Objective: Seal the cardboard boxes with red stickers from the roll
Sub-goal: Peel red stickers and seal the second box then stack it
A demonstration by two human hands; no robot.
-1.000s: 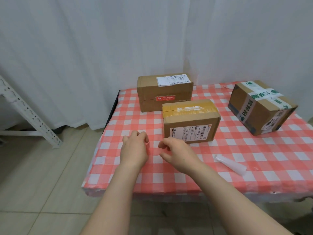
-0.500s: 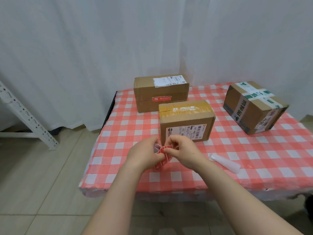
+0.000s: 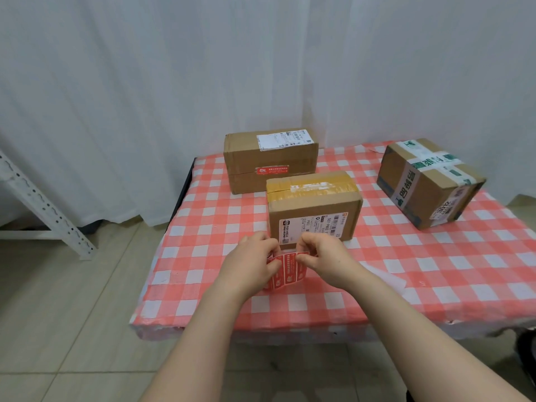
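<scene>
Three cardboard boxes stand on the red-and-white checked table (image 3: 435, 271). The nearest box (image 3: 313, 210) has yellowish tape on top and a white label on its front. Behind it, the far box (image 3: 269, 161) carries a red sticker (image 3: 272, 170) across its front seam. A box with green-printed tape (image 3: 429, 181) sits at the right. Just in front of the nearest box, my left hand (image 3: 249, 265) and my right hand (image 3: 324, 256) both pinch a strip of red stickers (image 3: 287, 271) held above the table. The roll itself is hidden by my left hand.
A piece of clear backing film (image 3: 388, 277) lies on the table right of my right forearm. A white curtain hangs behind the table. A white perforated metal rack leg (image 3: 43, 204) stands on the tiled floor at the left.
My hands came together from resting apart on the table and lifted the red sticker strip. It now hangs unrolled further between them than half a second ago.
</scene>
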